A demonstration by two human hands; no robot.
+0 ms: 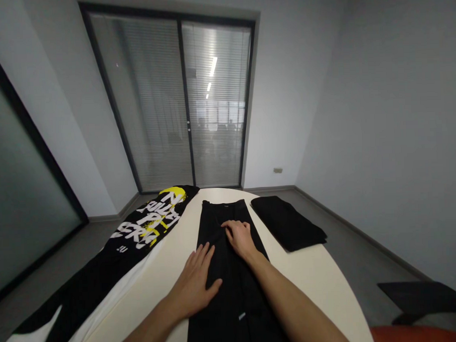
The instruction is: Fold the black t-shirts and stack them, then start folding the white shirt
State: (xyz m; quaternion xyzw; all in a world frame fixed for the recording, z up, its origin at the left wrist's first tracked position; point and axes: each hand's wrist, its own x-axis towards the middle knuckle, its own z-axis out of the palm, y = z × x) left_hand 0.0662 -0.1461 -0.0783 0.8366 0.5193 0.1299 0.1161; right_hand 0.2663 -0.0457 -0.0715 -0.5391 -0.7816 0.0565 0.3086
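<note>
A pair of black trousers [224, 291] lies lengthwise down the middle of a white round-ended table [314, 277], waistband at the far end. My left hand [196, 282] rests flat on the trousers' left edge, fingers stretched out and spread. My right hand [238, 236] lies further up on the cloth, palm down, fingers curled slightly and pressing the fabric. Neither hand holds anything.
A folded black garment [287, 221] sits on the table's far right. A black cloth with white and yellow lettering [147, 228] drapes along the table's left side over white cloth. Glass doors with blinds [184, 102] stand beyond. A dark chair [423, 296] is at the right.
</note>
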